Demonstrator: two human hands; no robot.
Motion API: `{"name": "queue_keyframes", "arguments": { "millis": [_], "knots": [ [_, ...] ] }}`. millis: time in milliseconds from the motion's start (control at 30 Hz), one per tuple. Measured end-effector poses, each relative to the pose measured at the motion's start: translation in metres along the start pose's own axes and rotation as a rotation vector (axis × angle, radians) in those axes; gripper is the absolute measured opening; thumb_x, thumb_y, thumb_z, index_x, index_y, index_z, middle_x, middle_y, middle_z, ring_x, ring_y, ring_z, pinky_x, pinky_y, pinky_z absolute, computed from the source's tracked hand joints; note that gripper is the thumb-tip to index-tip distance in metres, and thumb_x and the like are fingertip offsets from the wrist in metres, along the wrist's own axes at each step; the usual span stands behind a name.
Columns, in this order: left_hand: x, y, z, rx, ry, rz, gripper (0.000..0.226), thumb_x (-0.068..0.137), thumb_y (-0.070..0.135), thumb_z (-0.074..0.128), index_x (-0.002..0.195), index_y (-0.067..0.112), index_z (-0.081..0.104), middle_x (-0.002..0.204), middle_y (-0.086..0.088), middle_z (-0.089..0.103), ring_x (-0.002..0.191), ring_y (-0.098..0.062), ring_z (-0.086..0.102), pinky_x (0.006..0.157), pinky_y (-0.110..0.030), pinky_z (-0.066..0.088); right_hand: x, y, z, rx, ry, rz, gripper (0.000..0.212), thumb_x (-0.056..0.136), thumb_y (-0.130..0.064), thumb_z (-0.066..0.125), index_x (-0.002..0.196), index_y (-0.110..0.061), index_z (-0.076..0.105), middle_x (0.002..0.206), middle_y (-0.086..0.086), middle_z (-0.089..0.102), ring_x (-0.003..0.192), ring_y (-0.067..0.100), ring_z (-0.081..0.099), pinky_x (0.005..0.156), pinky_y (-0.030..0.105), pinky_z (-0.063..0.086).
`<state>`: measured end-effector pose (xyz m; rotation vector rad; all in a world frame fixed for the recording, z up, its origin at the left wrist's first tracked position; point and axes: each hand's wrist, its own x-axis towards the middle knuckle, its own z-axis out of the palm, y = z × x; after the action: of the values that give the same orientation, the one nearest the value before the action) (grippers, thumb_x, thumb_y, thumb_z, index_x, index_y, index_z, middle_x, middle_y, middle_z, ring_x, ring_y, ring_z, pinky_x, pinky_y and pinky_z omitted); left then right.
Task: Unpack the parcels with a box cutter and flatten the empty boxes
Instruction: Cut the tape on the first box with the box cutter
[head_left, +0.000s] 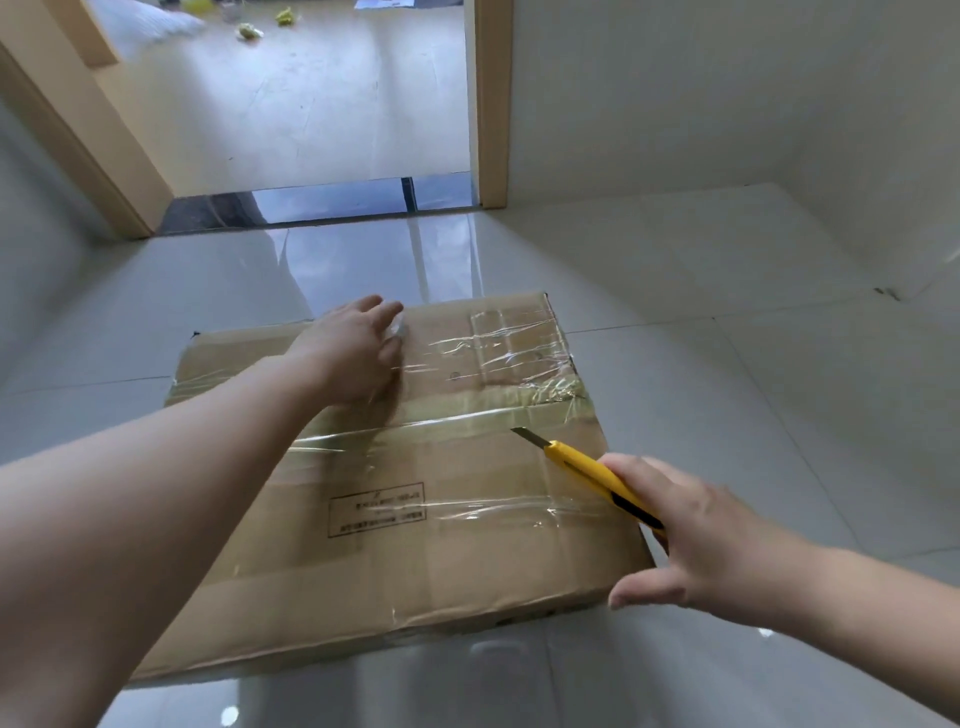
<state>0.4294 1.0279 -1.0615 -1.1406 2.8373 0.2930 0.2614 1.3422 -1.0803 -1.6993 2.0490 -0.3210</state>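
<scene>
— Fingers first: what are they doing?

— Fingers (631, 475) of the right hand (696, 535) curl round a yellow box cutter (597, 475), with the thumb spread off to the side, free of the handle. The blade (530, 437) is out and hovers over the tape seam (457, 418), near the box's right edge. The left hand (353, 353) lies flat on the lid, fingers straight and relaxed, pressing down.

— And the room?

— Glossy pale grey floor (727, 395) of large tiles with thin joints, mirror-bright. Plain white walls (727, 104) to the right. Beyond, a doorway with a light wood frame (491, 104) gives onto a paler floor, where a few small yellowish scraps (249, 32) lie at its far edge.

— Where is the parcel?

— The cardboard box (405, 561) lies flat on the floor, straight ahead of the person, well short of the doorway.

— How does it look?

— Wide, shallow, brown, closed. Clear tape runs across the lid in wrinkled, shiny bands, thickest along the centre seam. A printed rectangle of text (378, 508) sits on the near flap, too small to read. The near corners look slightly crushed.
</scene>
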Motion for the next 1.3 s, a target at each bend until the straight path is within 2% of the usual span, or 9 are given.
{"name": "queue_keyframes", "arguments": {
  "millis": [167,267,333,433,533,600,800,1000,1300],
  "knots": [
    [0.012,-0.028,0.006,0.001,-0.036,-0.17,0.036,0.097,0.045,0.033,0.113,0.016,0.047,0.128,-0.014,0.052,0.12,-0.033,0.046,0.102,-0.043,0.034,0.004,0.005,-0.008,-0.017,0.056,-0.028,0.091,0.051,-0.086,0.059,0.126,-0.045,0.029,0.103,-0.016,0.054,0.082,0.006,0.052,0.066,0.007,0.037],
    [0.018,-0.04,0.007,-0.026,-0.012,-0.219,0.042,0.096,0.05,0.033,0.111,0.014,0.048,0.126,-0.018,0.053,0.118,-0.035,0.047,0.101,-0.045,0.037,0.027,0.033,-0.016,-0.221,0.323,-0.112,0.06,0.061,-0.063,0.072,0.103,-0.022,0.059,0.083,-0.001,0.067,0.069,0.021,0.064,0.057,0.021,0.041],
    [0.019,-0.047,0.007,-0.009,0.0,-0.281,0.053,0.095,0.053,0.032,0.124,0.011,0.046,0.132,-0.019,0.05,0.123,-0.037,0.044,0.103,-0.046,0.035,0.05,0.042,-0.038,-0.23,0.417,0.081,0.036,0.073,-0.044,0.078,0.082,-0.013,0.06,0.073,0.01,0.065,0.069,0.032,0.064,0.056,0.029,0.037],
    [0.017,-0.054,0.009,0.043,0.016,-0.318,0.057,0.095,0.055,0.029,0.132,0.013,0.042,0.137,-0.016,0.047,0.126,-0.037,0.041,0.103,-0.047,0.032,0.065,0.043,-0.054,0.028,0.444,0.435,0.036,0.08,-0.038,0.074,0.075,-0.009,0.054,0.065,0.01,0.064,0.062,0.031,0.062,0.056,0.036,0.048],
    [0.014,-0.054,0.012,0.038,0.027,-0.311,0.058,0.095,0.056,0.028,0.136,0.017,0.038,0.14,-0.013,0.044,0.127,-0.036,0.04,0.103,-0.048,0.03,0.055,0.009,-0.028,0.502,0.34,0.438,0.037,0.081,-0.035,0.073,0.065,-0.012,0.049,0.047,-0.005,0.049,0.044,0.021,0.046,0.048,0.032,0.038],
    [0.013,-0.054,0.012,0.04,0.036,-0.313,0.06,0.095,0.057,0.028,0.139,0.017,0.036,0.141,-0.012,0.043,0.128,-0.036,0.039,0.104,-0.049,0.029,0.049,-0.02,-0.001,0.647,0.262,0.431,0.038,0.084,-0.035,0.071,0.061,-0.017,0.046,0.045,-0.011,0.035,0.046,0.014,0.034,0.051,0.028,0.031],
    [0.011,-0.053,0.013,0.031,0.037,-0.315,0.06,0.094,0.057,0.029,0.142,0.021,0.034,0.142,-0.012,0.042,0.129,-0.037,0.038,0.104,-0.049,0.03,0.079,-0.061,0.019,1.007,0.27,0.508,0.035,0.09,-0.039,0.063,0.068,-0.018,0.045,0.054,-0.004,0.034,0.054,0.018,0.036,0.055,0.035,0.038],
    [-0.006,-0.052,0.015,-0.024,0.043,-0.356,0.065,0.093,0.059,0.032,0.148,0.027,0.024,0.142,-0.017,0.04,0.129,-0.039,0.035,0.105,-0.044,0.031,0.141,-0.014,-0.046,0.846,0.561,0.506,0.034,0.091,-0.035,0.064,0.066,-0.019,0.046,0.06,-0.003,0.04,0.057,0.018,0.038,0.058,0.031,0.036],
    [-0.015,-0.04,0.017,-0.004,0.012,-0.321,0.065,0.092,0.06,0.031,0.149,0.03,0.021,0.142,-0.016,0.038,0.127,-0.037,0.043,0.099,-0.04,0.039,0.081,-0.049,0.009,0.836,0.219,0.514,0.034,0.091,-0.038,0.061,0.068,-0.019,0.047,0.058,-0.002,0.04,0.057,0.019,0.039,0.061,0.034,0.039]
  ]
}}
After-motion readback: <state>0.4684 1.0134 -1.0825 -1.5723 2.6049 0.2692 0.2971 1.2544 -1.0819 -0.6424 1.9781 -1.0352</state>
